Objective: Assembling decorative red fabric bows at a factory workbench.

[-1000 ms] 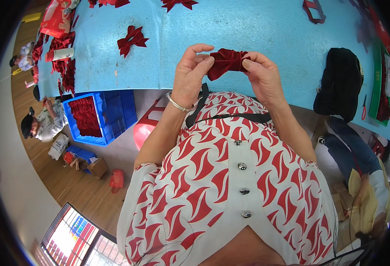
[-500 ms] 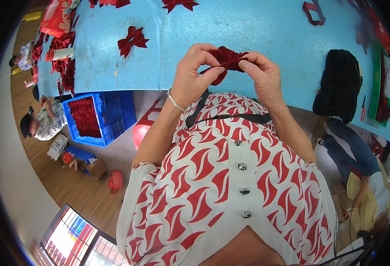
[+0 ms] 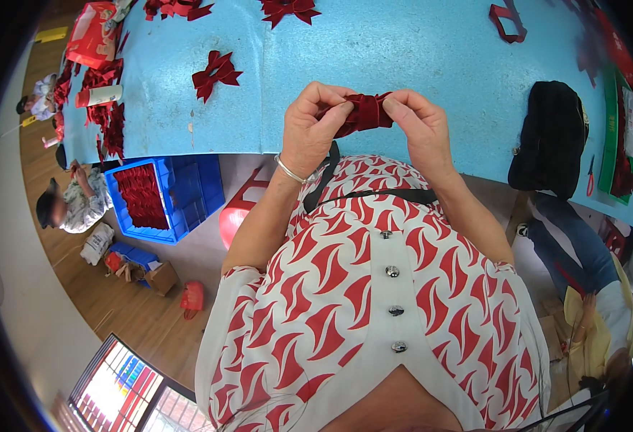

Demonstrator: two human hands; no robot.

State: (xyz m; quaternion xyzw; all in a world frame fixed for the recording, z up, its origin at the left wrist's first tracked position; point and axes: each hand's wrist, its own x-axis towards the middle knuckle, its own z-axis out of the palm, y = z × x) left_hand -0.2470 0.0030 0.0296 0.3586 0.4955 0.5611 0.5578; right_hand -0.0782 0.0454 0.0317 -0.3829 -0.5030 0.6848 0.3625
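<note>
Between my two hands is a dark red velvet bow [image 3: 367, 115], held up over the near edge of the blue table [image 3: 403, 43]. My left hand [image 3: 315, 119] pinches its left side between thumb and fingers; a silver bangle circles that wrist. The right side is gripped the same way by my right hand [image 3: 421, 126]. The band across the bow's middle faces up, while the loop ends are partly covered by my fingers. A finished-looking red bow [image 3: 215, 75] lies on the table to the left, and another bow [image 3: 290, 10] is at the far edge of view.
Beside the table on the left stands a blue crate [image 3: 161, 198] with rows of red bows. A white bottle [image 3: 100, 96] rests on red ribbon pieces. At right are a black bag [image 3: 549, 140], red-handled scissors [image 3: 590, 176] and a green box [image 3: 610, 144]. Other people sit on both sides.
The bow has turned and its loops are drawn together, so its middle band now shows flat. Both hands have come slightly lower, still pinching it.
</note>
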